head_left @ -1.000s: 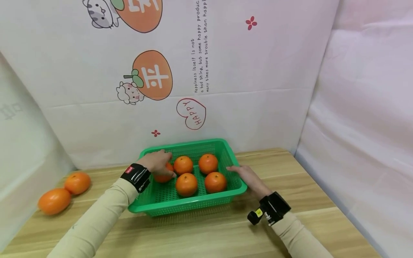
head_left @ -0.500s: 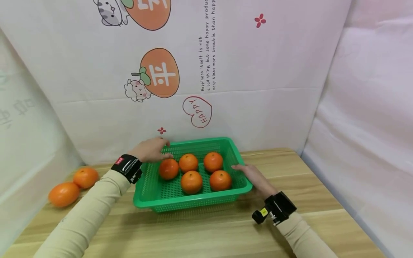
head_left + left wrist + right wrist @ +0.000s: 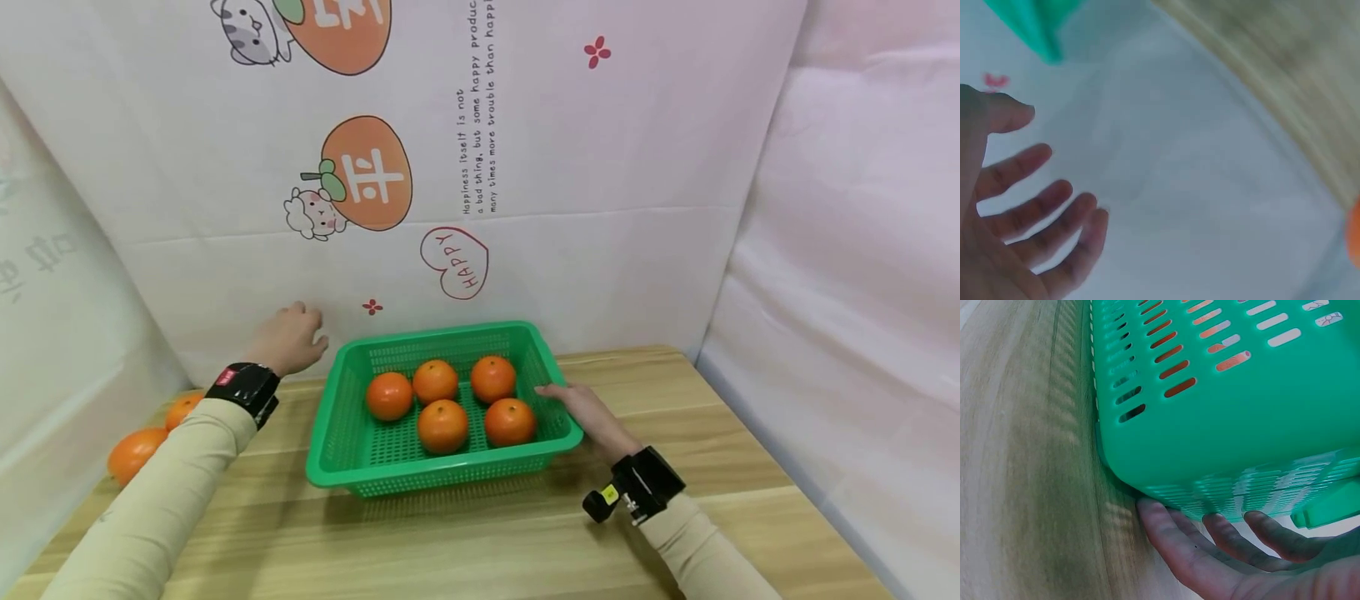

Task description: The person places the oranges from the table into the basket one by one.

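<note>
A green plastic basket [image 3: 442,468] with slotted walls sits on the wooden table, holding several oranges, among them the leftmost orange [image 3: 389,396]. My left hand [image 3: 288,340] hovers in the air left of the basket, near the back wall, with nothing in it. In the left wrist view its fingers [image 3: 1041,206] are spread and slightly bent. My right hand [image 3: 588,412] grips the basket's right side, thumb over the rim. The right wrist view has its fingers [image 3: 1191,556] against the outside of the basket wall, low down.
Two more oranges lie at the table's left: a front orange [image 3: 137,455] and a back orange [image 3: 182,408], both partly hidden by the left sleeve. A printed white cloth [image 3: 600,250] hangs behind the table [image 3: 450,550], and white cloth flanks both sides.
My left hand has let go of the leftmost orange in the basket, lifted out, and moved left past the rim. The right hand keeps its hold on the basket.
</note>
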The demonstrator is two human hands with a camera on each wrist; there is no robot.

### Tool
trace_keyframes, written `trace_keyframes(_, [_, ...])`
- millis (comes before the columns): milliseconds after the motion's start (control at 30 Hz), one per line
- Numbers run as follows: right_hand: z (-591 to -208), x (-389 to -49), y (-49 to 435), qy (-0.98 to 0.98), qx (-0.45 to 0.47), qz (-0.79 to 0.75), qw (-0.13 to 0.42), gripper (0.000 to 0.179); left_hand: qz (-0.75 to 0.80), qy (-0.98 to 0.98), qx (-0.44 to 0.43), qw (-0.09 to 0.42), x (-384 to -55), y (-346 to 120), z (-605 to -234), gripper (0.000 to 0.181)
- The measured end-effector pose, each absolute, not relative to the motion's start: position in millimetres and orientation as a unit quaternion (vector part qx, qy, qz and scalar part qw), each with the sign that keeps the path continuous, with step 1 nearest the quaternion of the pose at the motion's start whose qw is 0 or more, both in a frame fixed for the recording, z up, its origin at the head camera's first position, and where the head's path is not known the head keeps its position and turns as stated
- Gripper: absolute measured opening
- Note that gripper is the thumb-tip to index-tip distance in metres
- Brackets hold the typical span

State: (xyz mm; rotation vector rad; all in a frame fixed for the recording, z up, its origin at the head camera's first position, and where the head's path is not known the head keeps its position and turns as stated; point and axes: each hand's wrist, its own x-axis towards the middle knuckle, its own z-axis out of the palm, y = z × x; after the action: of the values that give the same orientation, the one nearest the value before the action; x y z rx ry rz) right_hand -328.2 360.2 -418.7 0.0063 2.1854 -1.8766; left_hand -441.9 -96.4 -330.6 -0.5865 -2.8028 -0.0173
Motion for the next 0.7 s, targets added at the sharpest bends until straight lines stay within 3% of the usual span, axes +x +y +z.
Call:
trace_keyframes(233, [-418.4,-328.3,361.3,0.752,0.001,-0.648,0.123,0.065,0.011,-0.984,-0.138,0.11,-439.2,-143.9,-345.3,0.029])
trace_keyframes(500, [-420.0,-328.2,360.7,0.758,-0.005,-0.639,0.13,0.065,-0.028,-1.0,-0.003,-0.001,-431.6,-196.9,-369.7,0.047])
trace_keyframes(700, [-420.5,-329.9,361.2,0.759,-0.002,-0.639,0.125,0.065,-0.047,-0.996,0.042,-0.062,-433.8,-234.5,-387.2,0.062])
